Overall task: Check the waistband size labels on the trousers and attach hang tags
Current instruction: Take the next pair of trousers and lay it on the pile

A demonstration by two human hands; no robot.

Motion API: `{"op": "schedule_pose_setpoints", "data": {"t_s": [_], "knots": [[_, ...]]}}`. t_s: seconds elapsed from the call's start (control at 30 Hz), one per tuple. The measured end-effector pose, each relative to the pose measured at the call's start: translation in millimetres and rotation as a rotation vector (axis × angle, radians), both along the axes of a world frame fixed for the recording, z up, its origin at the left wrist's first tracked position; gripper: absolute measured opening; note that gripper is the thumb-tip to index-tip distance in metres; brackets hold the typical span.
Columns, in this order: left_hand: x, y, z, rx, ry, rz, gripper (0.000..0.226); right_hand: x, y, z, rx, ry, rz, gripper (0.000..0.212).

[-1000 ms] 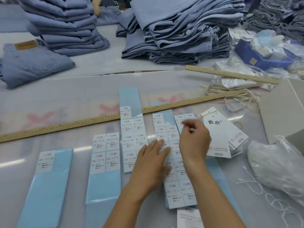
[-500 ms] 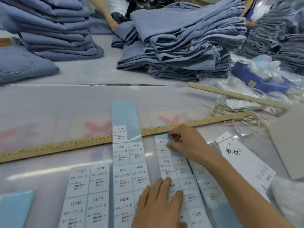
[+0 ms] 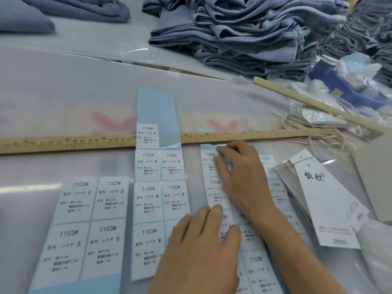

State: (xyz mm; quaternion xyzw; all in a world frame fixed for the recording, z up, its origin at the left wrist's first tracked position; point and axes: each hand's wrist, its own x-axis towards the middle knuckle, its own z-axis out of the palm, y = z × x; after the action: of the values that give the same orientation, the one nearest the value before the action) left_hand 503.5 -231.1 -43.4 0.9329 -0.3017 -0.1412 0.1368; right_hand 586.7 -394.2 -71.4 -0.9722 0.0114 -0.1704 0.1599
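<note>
the right hand (image 3: 239, 177) lies on the upper end of the l-size sticker sheet (image 3: 214, 187), fingers curled and fingertips picking at the top sticker; a firm pinch cannot be confirmed. the left hand (image 3: 203, 247) lies flat just below it, fingers straight, pressing the same sheet down. the sheet's long axis runs away from the person, under both hands, so a peel would likely run toward the wrist while the left hand anchors the backing.

the hang tags (image 3: 322, 196) lie just to the right of the right hand, nearly touching the forearm; the right hand is the nearer one. the folded trousers (image 3: 244, 37) are stacked well beyond both hands, past the wooden ruler (image 3: 63, 143), which crosses just above the right fingertips and limits forward room. the m-size sheet (image 3: 161, 187) lies just left of the hands, the s-size sheet (image 3: 89, 219) further left. open table (image 3: 63, 92) lies beyond the ruler.
</note>
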Motion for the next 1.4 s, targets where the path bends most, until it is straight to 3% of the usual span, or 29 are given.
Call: {"op": "schedule_pose_setpoints", "data": {"t_s": [0.03, 0.2, 0.3, 0.77, 1.07, 1.2, 1.4], "knots": [[1.8, -0.3, 4.6, 0.013, 0.056, -0.041, 0.077, 0.0, 1.0, -0.3, -0.006, -0.011, -0.005, 0.026], [-4.6, -1.5, -4.1, -0.045, -0.011, -0.014, 0.079, 1.0, 3.0, -3.6, -0.026, -0.068, -0.015, 0.022], [-6.2, -0.9, -8.9, -0.118, -0.169, 0.021, 0.077, 0.7, 2.7, -4.2, -0.012, -0.078, -0.016, 0.022], [-4.0, -6.0, 0.3, -0.047, 0.020, 0.027, 0.078, -3.9, 3.5, -0.6, 0.013, -0.156, 0.040, 0.008], [-8.0, 2.3, -9.1, -0.236, 0.127, -0.006, 0.085, -9.3, 7.7, 4.3, -0.092, -0.347, 0.154, 0.004], [-11.1, 5.5, -10.2, -0.265, 0.086, 0.015, 0.083, -11.4, 4.8, 8.4, -0.222, -0.293, 0.166, 0.005], [-11.5, 7.8, -8.2, -0.263, 0.079, 0.038, 0.076, -21.0, -0.1, 14.1, 0.156, -0.066, 0.123, 0.008]]}}
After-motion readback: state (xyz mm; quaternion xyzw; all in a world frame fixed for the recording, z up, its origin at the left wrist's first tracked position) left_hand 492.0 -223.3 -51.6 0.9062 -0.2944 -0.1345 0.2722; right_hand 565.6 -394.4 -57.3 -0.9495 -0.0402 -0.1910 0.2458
